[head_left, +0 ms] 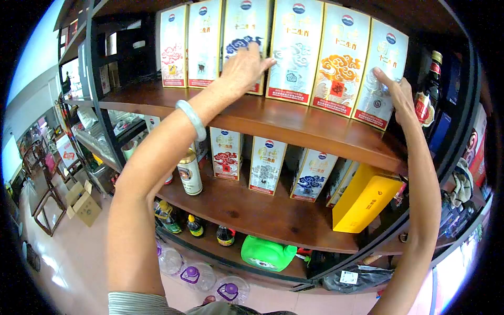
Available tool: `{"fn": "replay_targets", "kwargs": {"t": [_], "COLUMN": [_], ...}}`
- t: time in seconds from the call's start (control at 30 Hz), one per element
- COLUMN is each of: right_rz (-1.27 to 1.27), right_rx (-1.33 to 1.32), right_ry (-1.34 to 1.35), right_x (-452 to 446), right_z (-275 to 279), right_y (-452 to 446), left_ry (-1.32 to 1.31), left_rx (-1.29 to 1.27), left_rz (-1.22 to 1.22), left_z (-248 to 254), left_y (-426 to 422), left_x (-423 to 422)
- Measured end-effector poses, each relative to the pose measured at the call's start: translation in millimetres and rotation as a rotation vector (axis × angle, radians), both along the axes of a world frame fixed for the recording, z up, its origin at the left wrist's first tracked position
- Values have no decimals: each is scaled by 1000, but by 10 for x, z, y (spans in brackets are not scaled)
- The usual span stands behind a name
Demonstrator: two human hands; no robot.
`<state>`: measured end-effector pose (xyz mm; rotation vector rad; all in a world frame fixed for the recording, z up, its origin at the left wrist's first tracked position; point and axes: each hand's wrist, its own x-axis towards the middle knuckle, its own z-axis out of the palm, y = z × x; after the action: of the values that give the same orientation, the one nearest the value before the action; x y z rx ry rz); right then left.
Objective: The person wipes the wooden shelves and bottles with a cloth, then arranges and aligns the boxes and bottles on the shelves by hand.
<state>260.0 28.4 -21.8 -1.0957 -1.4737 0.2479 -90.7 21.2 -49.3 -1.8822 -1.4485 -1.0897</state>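
A row of tall white liquor boxes with coloured cloud prints stands upright on the upper shelf. My left hand (244,69), below a pale bangle (191,120), rests against the front of the blue-patterned box (244,23). Its thumb points right toward the neighbouring grey-blue box (295,50), and some fingers are curled out of sight. At the row's right end, my right hand (397,97) grips the edge of the last box (379,79). The thumb lies on its front, the fingers along its right side. Between them stands the orange-patterned box (341,63).
A dark bottle (429,89) stands right of the row. More liquor boxes (268,164), a beer can (189,173) and a yellow box (365,199) occupy the lower shelf (236,210). Beneath are a green jug (268,253) and sauce bottles; plastic jugs (198,276) stand on the floor.
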Motion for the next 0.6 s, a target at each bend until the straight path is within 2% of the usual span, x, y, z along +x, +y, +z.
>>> {"fn": "replay_targets", "kwargs": {"t": [0.03, 0.1, 0.17, 0.2, 0.3, 0.33, 0.37, 0.43, 0.5, 0.57, 0.6], "right_rz": [-5, -8, -26, -112, -70, -64, -58, -64, -91, -91, -91], "right_rx": [-1, 20, 67, 45, 27, 30, 33, 44, 63, 63, 63], "right_ry": [-3, -12, -12, -35, -35, -44, -52, -59, -59, -77, -91], "right_x": [4, -12, -33, 98, -12, -23, -34, -31, -2, 11, 19], "right_z": [5, 0, -6, -3, 12, 18, 20, 7, -7, -6, -7], "right_y": [-1, -49, -95, 92, -103, -129, -145, -123, -64, -25, -8], "left_ry": [65, 63, 41, 31, -45, -54, -74, 14, -63, -326, -572], "left_rx": [104, 131, -27, -110, -110, 40, 22, 358, 461, 371, 241], "left_rz": [-6, 32, 31, 32, 100, 124, 163, 316, 412, 430, 338], "left_z": [-66, -96, -81, -55, 47, 42, 72, 68, 66, 41, 65], "left_y": [74, 17, -103, -171, -337, -302, -314, -250, -191, 99, 201], "left_x": [14, 72, 114, 117, 79, 11, -69, -347, -764, -1360, -1572]}}
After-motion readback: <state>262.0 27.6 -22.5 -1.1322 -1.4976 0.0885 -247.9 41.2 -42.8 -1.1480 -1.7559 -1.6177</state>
